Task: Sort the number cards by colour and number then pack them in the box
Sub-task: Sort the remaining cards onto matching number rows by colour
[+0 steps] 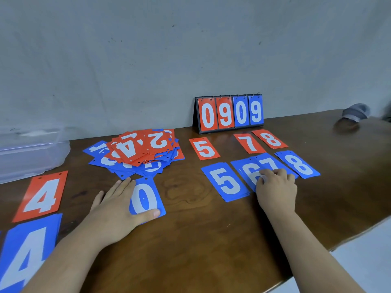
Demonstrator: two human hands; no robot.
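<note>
A mixed pile of red and blue number cards (137,153) lies at the table's middle back. Sorted stacks lie around it: red 4 (42,195) and blue 4 (25,256) at the left; red 5 (204,148), red 7 (249,142) and red 8 (269,138) at the right. In front of these lie blue 5 (226,181), blue 6 (249,172), blue 7 (269,162) and blue 8 (298,166). My left hand (114,210) rests flat beside a blue 0 card (145,197), its thumb pressing the card's lower edge. My right hand (275,187) has its fingers curled down onto the blue 6 card.
A clear plastic box (29,153) stands at the far left against the wall. A flip scoreboard stand (230,113) showing 0909 stands at the back. A grey cloth thing (355,113) lies at the back right. The table's front edge (338,246) runs diagonally at the right.
</note>
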